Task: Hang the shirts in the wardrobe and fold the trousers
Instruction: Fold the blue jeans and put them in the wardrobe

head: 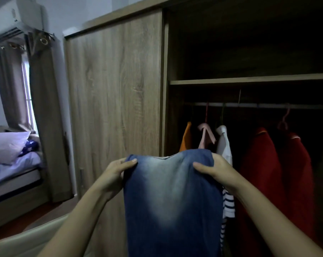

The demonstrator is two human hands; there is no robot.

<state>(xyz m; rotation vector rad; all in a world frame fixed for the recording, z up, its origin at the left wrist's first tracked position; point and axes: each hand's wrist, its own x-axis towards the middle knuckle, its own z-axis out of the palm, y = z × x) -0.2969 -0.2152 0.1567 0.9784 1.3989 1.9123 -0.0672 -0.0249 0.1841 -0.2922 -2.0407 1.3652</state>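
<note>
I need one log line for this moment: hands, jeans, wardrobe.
left hand: grips jeans | right hand: grips jeans | jeans: held up before wardrobe | shirts: hanging on rail

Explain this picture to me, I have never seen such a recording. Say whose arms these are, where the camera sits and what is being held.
There is no machine here: a person wears one camera on the head, looking forward and down, so both bare arms are the wearer's own. The left hand and the right hand each grip the top edge of faded blue jeans, which hang down between them. Behind stands a wooden wardrobe, its right side open. On its rail hang an orange garment, a pink shirt, a white shirt and two red garments. The shelf above is too dark to read. At far left is a bed with a pillow.
</note>
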